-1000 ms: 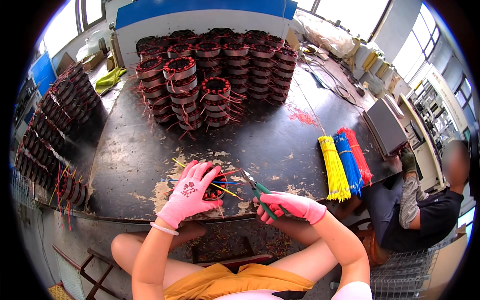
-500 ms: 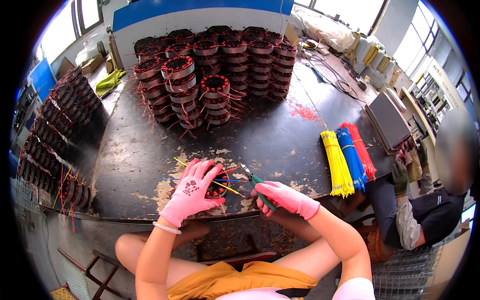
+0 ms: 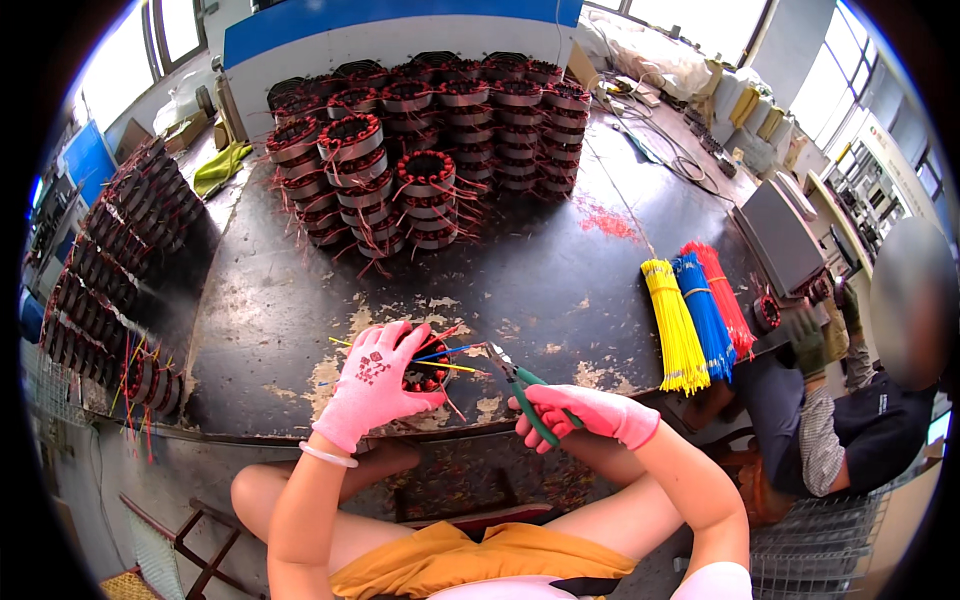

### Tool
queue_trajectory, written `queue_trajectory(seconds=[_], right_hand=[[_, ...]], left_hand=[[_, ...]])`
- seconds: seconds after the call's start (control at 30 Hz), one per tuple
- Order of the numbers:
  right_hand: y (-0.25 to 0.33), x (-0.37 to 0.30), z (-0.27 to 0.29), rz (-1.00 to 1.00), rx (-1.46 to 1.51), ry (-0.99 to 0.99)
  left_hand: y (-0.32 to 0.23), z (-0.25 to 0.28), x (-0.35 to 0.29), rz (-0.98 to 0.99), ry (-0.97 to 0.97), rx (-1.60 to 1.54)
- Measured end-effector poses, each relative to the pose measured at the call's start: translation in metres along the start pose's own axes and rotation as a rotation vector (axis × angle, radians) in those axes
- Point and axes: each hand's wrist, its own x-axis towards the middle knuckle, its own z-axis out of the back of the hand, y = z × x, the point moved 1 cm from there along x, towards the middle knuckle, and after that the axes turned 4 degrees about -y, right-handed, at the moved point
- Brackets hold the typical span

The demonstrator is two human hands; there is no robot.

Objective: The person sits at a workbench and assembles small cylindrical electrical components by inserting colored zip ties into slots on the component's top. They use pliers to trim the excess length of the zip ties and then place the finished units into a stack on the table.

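Observation:
My left hand (image 3: 372, 388), in a pink glove, is closed over the left side of a small motor stator (image 3: 440, 374) with red-wrapped windings near the table's front edge. A blue wire (image 3: 452, 351) and a yellow wire (image 3: 455, 368) stick out of the stator to the right, with thin red wires around them. My right hand (image 3: 595, 414), gloved too, holds green-handled wire cutters (image 3: 526, 378) with the handles spread. Their jaws are at the tip of the blue wire; whether they touch it I cannot tell.
Stacked stators (image 3: 425, 190) stand at the back, and more are piled at the left (image 3: 120, 240). Bundles of yellow (image 3: 672, 325), blue (image 3: 705, 315) and red wires (image 3: 722, 300) lie at the right. A co-worker (image 3: 870, 430) sits beyond them, next to a grey box (image 3: 785, 235).
The cutters' handles have spread apart and the jaws have come to the blue wire's tip. That wire now slants upward. At right, the co-worker's gloved hand has moved, and a stator shows beside the red bundle.

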Motion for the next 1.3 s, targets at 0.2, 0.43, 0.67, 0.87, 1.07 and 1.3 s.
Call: queue_trajectory(seconds=[0.2, 0.43, 0.67, 0.87, 1.07, 1.3], right_hand=[[0.005, 0.008, -0.007, 0.021, -0.042, -0.03], [0.009, 0.016, -0.012, 0.103, -0.153, -0.12], [0.003, 0.002, -0.007, 0.081, 0.087, -0.086], [0.0, 0.003, -0.008, 0.024, -0.069, -0.024], [0.004, 0.013, -0.012, 0.039, -0.005, -0.041], [0.01, 0.003, -0.014, 0.017, -0.09, -0.09]], left_hand=[[0.001, -0.002, -0.001, 0.002, 0.001, 0.011], [0.006, 0.0, 0.001, -0.031, 0.038, -0.024], [-0.015, -0.011, -0.004, 0.191, -0.049, 0.171], [-0.013, -0.016, -0.006, 0.19, -0.073, 0.234], [-0.011, -0.013, -0.005, 0.166, -0.06, 0.205], [-0.011, -0.013, -0.006, 0.162, -0.066, 0.196]])
